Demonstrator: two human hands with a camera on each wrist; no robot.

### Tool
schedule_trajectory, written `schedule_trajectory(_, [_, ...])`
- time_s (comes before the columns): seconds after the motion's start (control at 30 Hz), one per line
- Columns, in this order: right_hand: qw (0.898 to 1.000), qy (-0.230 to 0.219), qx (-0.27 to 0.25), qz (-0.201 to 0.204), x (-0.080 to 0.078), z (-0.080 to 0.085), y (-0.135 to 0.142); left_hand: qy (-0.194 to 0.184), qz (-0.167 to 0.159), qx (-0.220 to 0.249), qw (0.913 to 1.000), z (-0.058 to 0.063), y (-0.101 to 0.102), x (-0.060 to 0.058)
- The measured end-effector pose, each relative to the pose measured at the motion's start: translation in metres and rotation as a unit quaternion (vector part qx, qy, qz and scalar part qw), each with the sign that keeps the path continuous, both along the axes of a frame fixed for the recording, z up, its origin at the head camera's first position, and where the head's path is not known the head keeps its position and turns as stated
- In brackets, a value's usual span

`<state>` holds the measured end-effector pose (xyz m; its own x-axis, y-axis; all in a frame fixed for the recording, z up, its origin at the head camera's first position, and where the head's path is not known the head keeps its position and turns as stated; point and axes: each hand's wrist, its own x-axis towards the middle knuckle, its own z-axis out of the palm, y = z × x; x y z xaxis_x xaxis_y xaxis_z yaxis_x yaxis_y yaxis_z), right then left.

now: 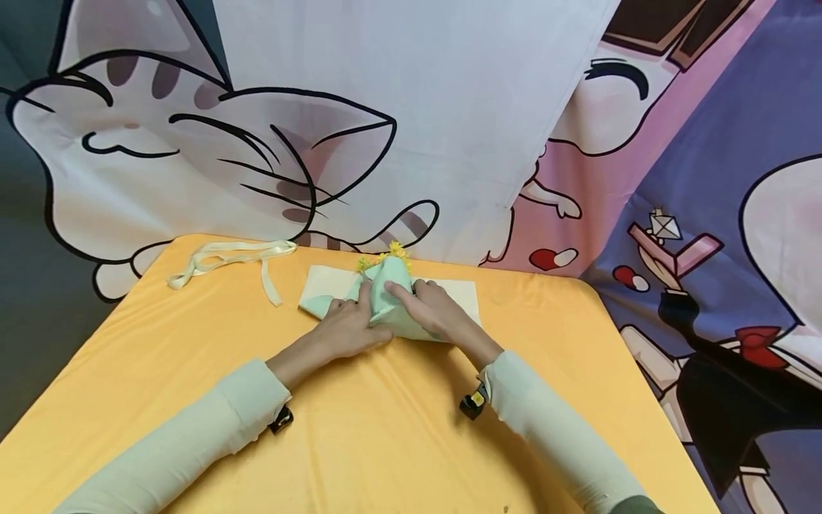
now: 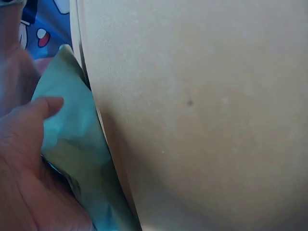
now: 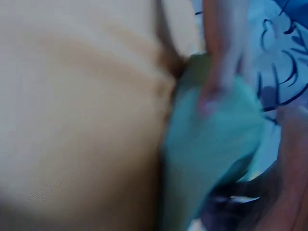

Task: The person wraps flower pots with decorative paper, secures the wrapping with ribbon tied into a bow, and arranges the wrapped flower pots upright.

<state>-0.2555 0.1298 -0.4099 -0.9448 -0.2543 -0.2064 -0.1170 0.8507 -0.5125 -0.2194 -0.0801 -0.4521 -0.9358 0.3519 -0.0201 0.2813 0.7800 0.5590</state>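
A sheet of pale green wrapping paper is folded up around a small bunch of yellow flowers, whose heads show above the fold. My left hand holds the paper's near left side, index finger laid along the fold. From the right, my right hand grips the folded paper, its thumb on the front. The left wrist view shows my left thumb against the green paper. Blurred in the right wrist view, the left hand presses the paper's upper part. Flower stems are hidden inside.
A cream ribbon lies in loose loops at the table's far left. Under the bundle is a flat cream sheet. Yellow cloth covers the table. Behind hangs a cartoon-printed curtain, close to the table's far edge.
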Motion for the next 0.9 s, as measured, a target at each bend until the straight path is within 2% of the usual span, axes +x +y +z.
schedule_trajectory(0.13, [0.999,-0.035,0.034,-0.004,-0.004,0.019,-0.019,-0.022,0.017,0.004,0.9996,0.0,0.001,0.001])
schedule_trajectory(0.27, [0.997,-0.042,0.069,-0.003,-0.005,0.032,-0.037,-0.048,0.04,0.054,0.9966,-0.002,-0.001,0.0])
schedule_trajectory(0.43, [0.992,-0.043,0.121,-0.017,-0.003,0.037,-0.06,-0.084,0.061,0.109,0.9887,-0.001,-0.006,0.0])
schedule_trajectory(0.53, [0.985,-0.048,0.162,-0.042,-0.001,0.035,-0.073,-0.124,0.073,0.152,0.9779,0.001,-0.012,-0.002])
schedule_trajectory(0.67, [0.977,-0.039,0.184,-0.097,0.003,0.028,-0.086,-0.163,0.065,0.199,0.9642,0.003,-0.017,-0.005])
schedule_trajectory(0.7, [0.976,-0.032,0.186,-0.11,0.004,0.026,-0.088,-0.166,0.064,0.201,0.9633,0.003,-0.018,-0.005])
schedule_trajectory(0.8, [0.971,-0.023,0.192,-0.143,0.003,0.021,-0.094,-0.159,0.059,0.186,0.9679,0.003,-0.019,-0.006])
schedule_trajectory(0.9, [0.968,-0.022,0.191,-0.164,-0.01,0.005,-0.097,-0.146,0.06,0.161,0.9743,0.003,-0.02,-0.007])
